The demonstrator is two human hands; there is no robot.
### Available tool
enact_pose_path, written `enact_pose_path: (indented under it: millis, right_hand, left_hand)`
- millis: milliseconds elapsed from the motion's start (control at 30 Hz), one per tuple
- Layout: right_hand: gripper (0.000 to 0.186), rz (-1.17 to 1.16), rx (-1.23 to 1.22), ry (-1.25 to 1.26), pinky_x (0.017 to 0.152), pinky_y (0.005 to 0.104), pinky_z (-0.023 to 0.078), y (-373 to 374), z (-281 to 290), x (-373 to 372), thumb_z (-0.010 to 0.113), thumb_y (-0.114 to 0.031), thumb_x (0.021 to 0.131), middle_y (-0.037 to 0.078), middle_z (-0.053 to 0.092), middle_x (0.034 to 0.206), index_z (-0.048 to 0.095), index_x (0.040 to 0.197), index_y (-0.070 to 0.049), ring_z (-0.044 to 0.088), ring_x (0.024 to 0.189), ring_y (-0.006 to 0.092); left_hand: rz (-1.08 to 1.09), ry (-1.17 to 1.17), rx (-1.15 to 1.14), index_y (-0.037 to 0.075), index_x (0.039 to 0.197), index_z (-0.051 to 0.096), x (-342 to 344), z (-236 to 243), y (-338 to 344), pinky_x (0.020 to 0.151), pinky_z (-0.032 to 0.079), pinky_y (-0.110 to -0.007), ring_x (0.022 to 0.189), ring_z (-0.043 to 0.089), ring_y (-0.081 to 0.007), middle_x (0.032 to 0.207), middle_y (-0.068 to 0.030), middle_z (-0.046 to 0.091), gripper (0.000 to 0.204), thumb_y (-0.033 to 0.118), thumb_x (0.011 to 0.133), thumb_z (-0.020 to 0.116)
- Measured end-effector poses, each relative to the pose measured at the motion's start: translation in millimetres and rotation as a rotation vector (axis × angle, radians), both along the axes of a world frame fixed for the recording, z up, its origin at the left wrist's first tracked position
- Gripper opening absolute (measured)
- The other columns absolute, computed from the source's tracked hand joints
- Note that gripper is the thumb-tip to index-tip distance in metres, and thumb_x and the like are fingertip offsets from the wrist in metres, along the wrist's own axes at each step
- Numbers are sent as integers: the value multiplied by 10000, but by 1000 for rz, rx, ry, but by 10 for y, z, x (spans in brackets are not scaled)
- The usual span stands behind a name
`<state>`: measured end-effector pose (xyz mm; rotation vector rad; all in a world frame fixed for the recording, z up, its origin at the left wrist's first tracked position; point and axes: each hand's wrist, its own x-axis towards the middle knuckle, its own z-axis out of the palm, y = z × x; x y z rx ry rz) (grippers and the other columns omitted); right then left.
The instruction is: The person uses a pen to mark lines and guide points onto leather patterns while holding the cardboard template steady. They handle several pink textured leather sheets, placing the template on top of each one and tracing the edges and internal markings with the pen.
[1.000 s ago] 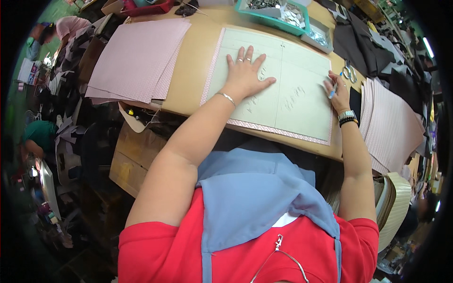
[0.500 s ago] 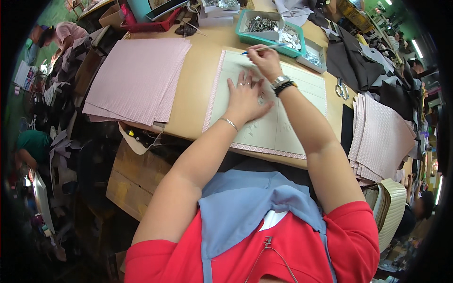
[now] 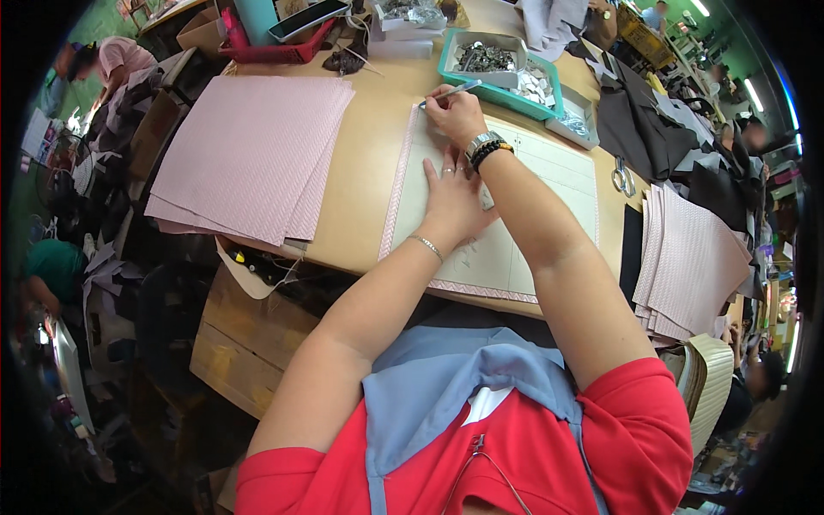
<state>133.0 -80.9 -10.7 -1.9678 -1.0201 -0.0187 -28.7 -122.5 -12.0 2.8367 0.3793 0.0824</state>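
Note:
A pale card template [image 3: 549, 176] lies on a pink patterned sheet [image 3: 394, 202], whose edge shows along the left and near sides. My left hand [image 3: 453, 204] rests flat on the template with its fingers spread, holding nothing; my right forearm crosses close to its fingertips. Between the fingers of my right hand [image 3: 457, 117] is a pen [image 3: 466, 87], slanted, with its blue tip at the far left corner of the template. Whether the tip touches the sheet is too small to tell.
Left of the template lies a stack of pink sheets [image 3: 249, 159]; another stack [image 3: 691, 262] sits at the right. Scissors [image 3: 622, 176] lie beside the template. Behind are a teal tray [image 3: 445, 64] of metal parts and a red basket [image 3: 279, 51]. Other people work farther off.
My right hand has moved left with the pen, from above the template's far edge to its far left corner. The left hand stays on the template.

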Motion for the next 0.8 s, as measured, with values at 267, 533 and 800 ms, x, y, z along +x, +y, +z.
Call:
enact_pose_path:
  millis: [267, 533, 800]
  right_hand:
    - [280, 31, -50, 25, 755, 392, 592, 4, -18, -24, 706, -299, 861, 176, 744, 809, 758, 971, -46, 745, 769, 323]
    - [268, 75, -92, 94, 746, 350, 581, -72, 26, -21, 708, -290, 862, 166, 747, 810, 759, 972, -51, 737, 745, 262]
    - [204, 35, 344, 525, 682, 238, 531, -1419, -28, 269, 676, -206, 976, 60, 763, 896, 681, 1058, -20, 666, 755, 79]
  left_hand:
    - [1, 24, 2, 38, 1608, 326, -11, 14, 26, 1200, 119, -704, 1589, 85, -400, 1705, -222, 172, 990, 723, 915, 498]
    - [3, 1, -16, 30, 1606, 322, -11, 21, 10, 1200, 117, -705, 1586, 95, -406, 1706, -208, 182, 1003, 721, 906, 517]
    - [25, -11, 37, 150, 1582, 396, 53, -1, -20, 1175, 139, -745, 1563, 176, -434, 1681, -225, 238, 948, 744, 866, 581]
